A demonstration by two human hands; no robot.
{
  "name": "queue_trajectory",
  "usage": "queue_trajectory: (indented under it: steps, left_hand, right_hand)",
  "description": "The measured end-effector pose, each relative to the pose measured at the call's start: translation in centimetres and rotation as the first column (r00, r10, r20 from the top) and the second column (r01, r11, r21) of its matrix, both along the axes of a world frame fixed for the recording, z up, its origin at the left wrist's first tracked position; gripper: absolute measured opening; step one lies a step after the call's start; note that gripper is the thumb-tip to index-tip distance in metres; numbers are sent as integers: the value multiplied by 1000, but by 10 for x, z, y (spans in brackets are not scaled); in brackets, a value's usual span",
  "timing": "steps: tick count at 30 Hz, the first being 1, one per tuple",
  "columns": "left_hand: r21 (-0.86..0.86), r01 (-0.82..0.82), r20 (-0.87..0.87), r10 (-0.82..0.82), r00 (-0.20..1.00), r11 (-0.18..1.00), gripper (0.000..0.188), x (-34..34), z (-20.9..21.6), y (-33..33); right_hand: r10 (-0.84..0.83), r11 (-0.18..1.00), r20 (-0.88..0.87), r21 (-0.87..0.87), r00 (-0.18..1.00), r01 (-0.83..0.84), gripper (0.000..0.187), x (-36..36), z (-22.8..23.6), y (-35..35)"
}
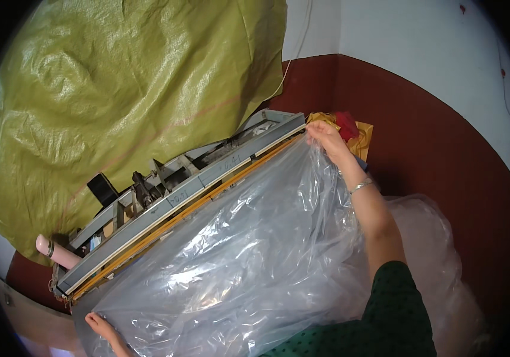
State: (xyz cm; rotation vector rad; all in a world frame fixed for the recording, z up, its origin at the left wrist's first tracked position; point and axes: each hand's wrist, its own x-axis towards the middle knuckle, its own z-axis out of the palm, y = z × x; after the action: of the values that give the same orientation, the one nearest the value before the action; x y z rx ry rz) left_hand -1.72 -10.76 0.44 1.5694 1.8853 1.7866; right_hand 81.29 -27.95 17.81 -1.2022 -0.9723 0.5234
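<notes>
A large clear plastic sheet (225, 250) hangs in shiny creases between my two hands. My right hand (326, 138), at the far right end of a long grey metal frame (201, 178), pinches the sheet's upper corner. Low on the left, my left hand (101, 327) has its fingers closed at the sheet's left edge. An orange strip (207, 196) runs along the near side of the frame, and the sheet's upper edge lies right beside it. The fingertips of both hands are partly hidden.
A yellow-green woven tarp (124, 89) drapes behind the frame. A pink bottle (58, 253) and a black phone (102, 190) are at the frame's left part. Yellow and red cloth-like items (350, 128) sit past its right end. More clear plastic (427, 250) piles at right.
</notes>
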Motion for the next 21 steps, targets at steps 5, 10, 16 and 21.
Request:
queue_trajectory:
  steps: [5, 10, 16, 21]
  left_hand:
    - [-5, 45, 92, -45, 995, 999, 16, -4, -6, 2]
    - [16, 85, 108, -86, 990, 996, 16, -1, -5, 1]
    - [19, 136, 162, -138, 977, 990, 16, -4, -6, 1]
    - [43, 133, 178, -138, 974, 990, 15, -2, -6, 1]
  right_hand:
    - [57, 991, 226, -128, 972, -28, 4, -4, 33, -14]
    - [169, 950, 568, -311, 806, 21, 5, -1, 63, -25]
    - [280, 891, 848, -404, 449, 207, 22, -26, 91, -34]
    - [389, 819, 850, -496, 354, 290, 28, -40, 103, -37]
